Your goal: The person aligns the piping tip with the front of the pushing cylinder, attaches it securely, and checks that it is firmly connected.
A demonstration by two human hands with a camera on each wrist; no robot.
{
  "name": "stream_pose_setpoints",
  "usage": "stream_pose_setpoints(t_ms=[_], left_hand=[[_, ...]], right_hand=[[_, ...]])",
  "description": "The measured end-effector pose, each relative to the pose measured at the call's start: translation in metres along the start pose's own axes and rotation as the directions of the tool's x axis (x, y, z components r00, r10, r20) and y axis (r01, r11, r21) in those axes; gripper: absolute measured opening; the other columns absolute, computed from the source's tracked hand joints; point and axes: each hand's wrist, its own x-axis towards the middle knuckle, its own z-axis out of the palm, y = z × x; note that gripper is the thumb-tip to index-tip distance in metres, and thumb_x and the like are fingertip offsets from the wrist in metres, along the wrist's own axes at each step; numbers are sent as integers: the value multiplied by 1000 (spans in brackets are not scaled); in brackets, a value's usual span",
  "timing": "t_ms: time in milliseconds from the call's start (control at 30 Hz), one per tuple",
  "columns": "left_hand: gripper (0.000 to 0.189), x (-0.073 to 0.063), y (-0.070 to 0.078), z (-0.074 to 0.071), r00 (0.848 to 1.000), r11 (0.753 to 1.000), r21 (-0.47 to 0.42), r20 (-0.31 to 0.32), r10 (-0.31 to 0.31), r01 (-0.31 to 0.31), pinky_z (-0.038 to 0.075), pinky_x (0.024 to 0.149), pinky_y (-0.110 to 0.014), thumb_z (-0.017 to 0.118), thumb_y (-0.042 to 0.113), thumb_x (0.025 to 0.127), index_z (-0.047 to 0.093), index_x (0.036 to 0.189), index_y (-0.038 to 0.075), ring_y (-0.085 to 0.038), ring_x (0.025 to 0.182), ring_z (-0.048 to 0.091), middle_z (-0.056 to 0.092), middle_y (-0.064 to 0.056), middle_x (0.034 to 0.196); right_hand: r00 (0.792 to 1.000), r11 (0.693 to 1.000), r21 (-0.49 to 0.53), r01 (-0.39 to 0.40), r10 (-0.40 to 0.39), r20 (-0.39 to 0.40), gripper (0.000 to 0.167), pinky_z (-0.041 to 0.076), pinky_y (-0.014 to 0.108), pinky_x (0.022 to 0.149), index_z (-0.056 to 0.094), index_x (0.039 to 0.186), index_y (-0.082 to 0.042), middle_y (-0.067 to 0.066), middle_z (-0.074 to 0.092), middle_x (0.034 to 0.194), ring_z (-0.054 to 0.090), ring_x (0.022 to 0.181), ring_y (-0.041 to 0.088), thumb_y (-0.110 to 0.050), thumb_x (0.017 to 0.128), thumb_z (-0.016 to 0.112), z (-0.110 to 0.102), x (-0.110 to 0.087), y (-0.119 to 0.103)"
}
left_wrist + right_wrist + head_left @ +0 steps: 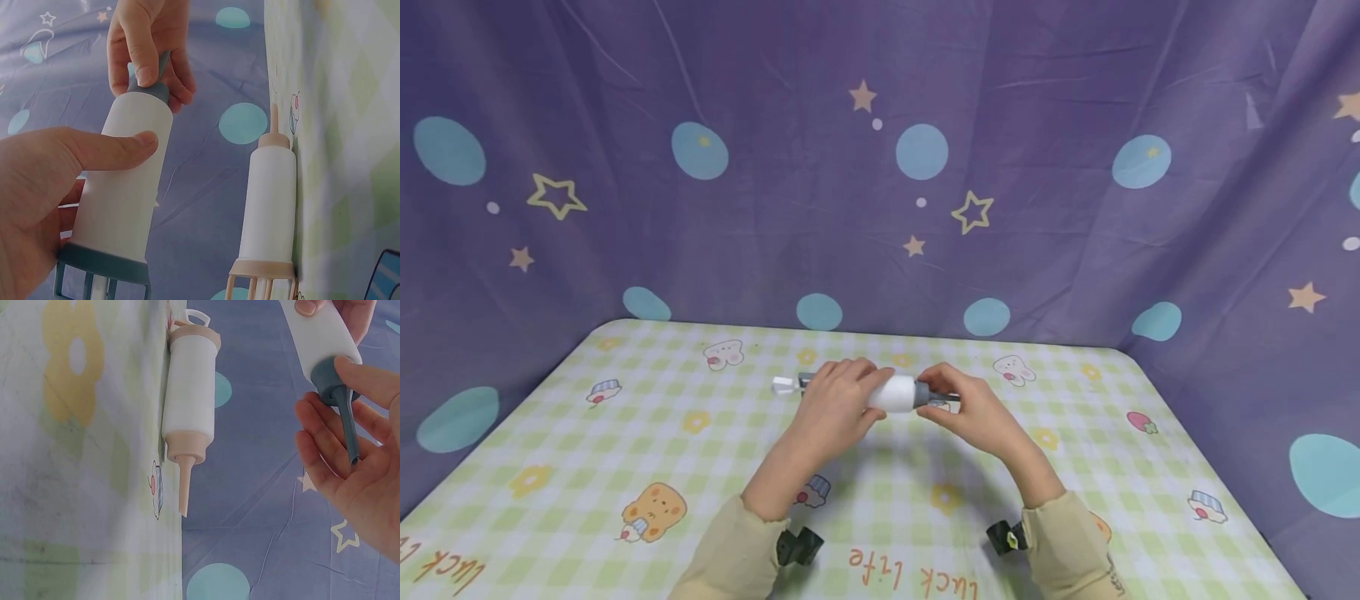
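My left hand (841, 408) grips the white barrel of a large plastic syringe (897, 393), thumb along the front and fingers behind. The syringe is held roughly level above the table, its blue-grey nozzle cap (326, 374) toward the right. Around that cap, my right hand (962, 408) pinches with thumb and fingers; the thin nozzle (349, 428) passes over the right palm. A white handle end (784, 386) sticks out left of my left hand. A second syringe (272, 206), white with beige ends, lies on the tabletop in both wrist views; the hands mostly hide its place in the head view.
A green-and-white checked cloth (737, 467) with cartoon prints covers the table. Behind it and along the sides hangs a purple curtain (820, 208) with stars and blue dots. Small black devices (799, 546) sit at both wrists, below tan sleeves (730, 550).
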Motion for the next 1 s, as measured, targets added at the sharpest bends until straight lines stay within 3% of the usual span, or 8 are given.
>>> stream_pose_setpoints(t_ms=[333,633,867,1000], left_hand=[[51,-1,0,-2,1000,1000,9,-8,6,-6,46,83,-37,78,28,69,62,116,14,-21,94,59,63,-3,102],[51,-1,0,-2,1000,1000,21,-9,11,-11,45,84,-36,78,28,70,62,116,15,-20,95,59,63,-3,101],[51,0,0,-2,1000,999,33,0,8,-8,45,84,-35,78,28,70,62,116,16,-20,95,59,63,-2,102],[51,0,0,-3,1000,999,33,-2,4,-4,45,84,-36,78,29,69,62,116,15,-20,96,59,63,-2,102]], right_hand=[[1000,1000,15,-16,16,17,29,48,37,88,56,113,-19,-2,65,105,61,102,17,-34,87,58,0,-1,-1],[999,999,5,-33,32,42,27,50,27,67,58,111,-19,-6,63,84,63,76,11,-36,91,53,0,-1,-1],[999,999,-35,15,-16,-35,26,50,29,83,62,110,-16,-6,58,101,57,89,6,-33,90,55,1,0,-3],[994,998,-39,52,-55,-94,25,51,32,81,60,110,-17,-5,58,102,57,89,8,-29,89,59,4,0,-2]])
